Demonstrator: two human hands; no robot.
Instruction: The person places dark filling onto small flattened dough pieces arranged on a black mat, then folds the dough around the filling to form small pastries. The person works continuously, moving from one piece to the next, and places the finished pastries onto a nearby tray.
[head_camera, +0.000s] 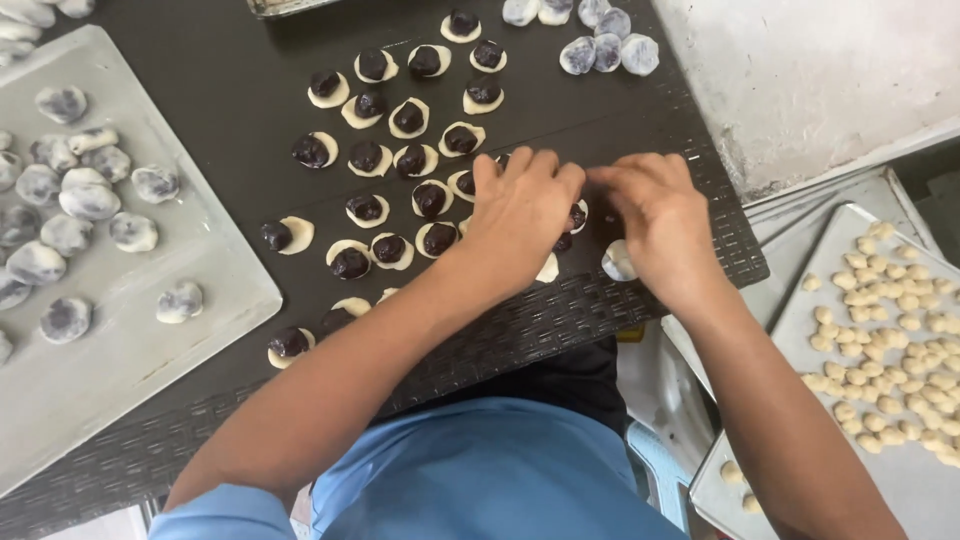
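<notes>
While many dough discs topped with dark filling (366, 156) are laid open on the dark desk (230, 80), sealed balls (88, 200) are piled on a grey tray (120, 350) at 9 o'clock, more at 12 o'clock (605, 50). Work is judged partly done; some two dozen discs are left unwrapped. One filled piece (576, 216) is pinched between left hand (520, 215) and right hand (660, 225), fingers curled on it. A wrapped ball (618, 261) is seen at 6 o'clock of the right hand. Small dough pieces (890, 340) wait at 3 o'clock.

Tray (120, 370) w/ wrapped balls, tray (900, 490) w/ small dough bits (pale), blue chair (660, 460).
</notes>
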